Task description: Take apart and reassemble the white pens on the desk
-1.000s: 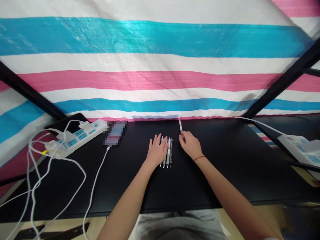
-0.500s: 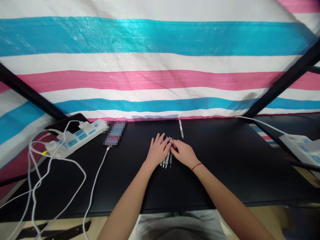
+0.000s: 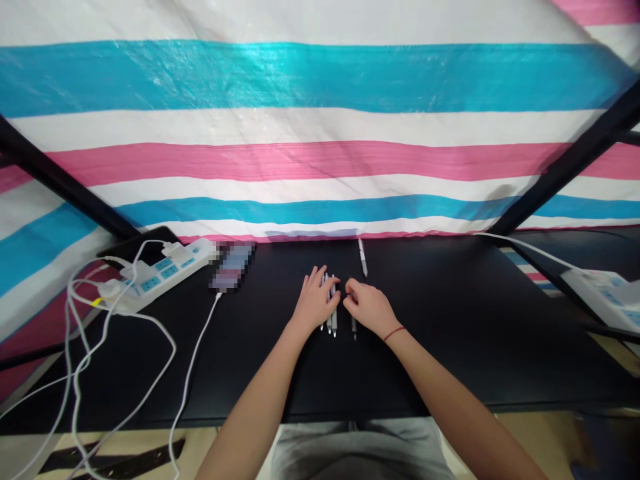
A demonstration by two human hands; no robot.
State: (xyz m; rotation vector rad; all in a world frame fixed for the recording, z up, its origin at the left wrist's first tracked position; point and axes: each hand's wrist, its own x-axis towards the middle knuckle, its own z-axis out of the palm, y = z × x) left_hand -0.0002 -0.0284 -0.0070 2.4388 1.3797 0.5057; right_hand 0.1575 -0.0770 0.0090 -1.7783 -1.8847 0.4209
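so, the dark pen [image 3: 354, 328] is right under the right hand [image 3: 371, 310], tip poking out on the near side of the thumb. that hand is mostly closed, fingers curled in and thumb seemingly pinched on the pen, though the hand hides the exact grip. just left of it, the left hand [image 3: 315, 303] lies flat with fingers spread, grasping nothing, only covering a bunch of pens [image 3: 335, 325]; at least three ends stick out below it, can't swear to the count. imo to do this split well, let the left palm pin the bunch lightly, pinch the dark pen near its middle and slide it low across the table [image 3: 450, 313] so it doesn't roll or drag a neighbour along. beyond the right hand's knuckles a white pen [image 3: 363, 259] lies alone, so i'd avoid bumping that. further out, past the left hand, there's a phone [image 3: 233, 267] and a power strip [image 3: 175, 275], both well apart from the pens.
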